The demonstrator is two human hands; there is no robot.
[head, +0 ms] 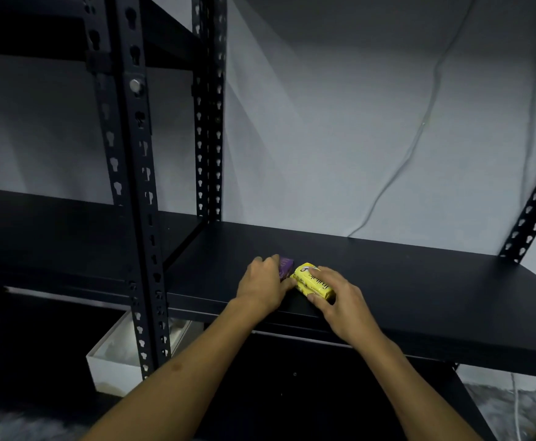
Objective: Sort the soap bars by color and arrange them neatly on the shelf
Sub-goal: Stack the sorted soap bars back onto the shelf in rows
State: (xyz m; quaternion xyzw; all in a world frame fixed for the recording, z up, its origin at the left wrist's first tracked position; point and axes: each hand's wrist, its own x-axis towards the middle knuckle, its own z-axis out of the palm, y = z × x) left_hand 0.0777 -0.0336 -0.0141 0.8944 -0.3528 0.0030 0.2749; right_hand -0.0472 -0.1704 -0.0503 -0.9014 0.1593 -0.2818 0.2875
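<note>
While both hands work low in the centre of the frame, the head view shows two colours of soap on the black shelf. The left hand lies over the purple soap bar, fingers curled round its far end, so most of that bar is hidden. The right hand holds the yellow soap bars, fingers laid along the top and thumb at the near side, its grip pinching them.

The yellow and purple packs sit just beside each other, touching or nearly so, close to the front edge of the shelf.

What could go wrong, as I judge it: the packs lie near the front lip, so a push toward the person could tip one off to the floor. The yellow pack seems to be two stacked, and a sideways nudge could slide the top one askew. With the colours this close, they might end up crowded rather than in separate groups.

Counting: one purple bar that I can see, yellow seemingly two though I cannot be sure, two hands, one shelf board in use. At lower left, behind the slotted upright, stands one white box. A thin cable hangs down the pale backdrop.
</note>
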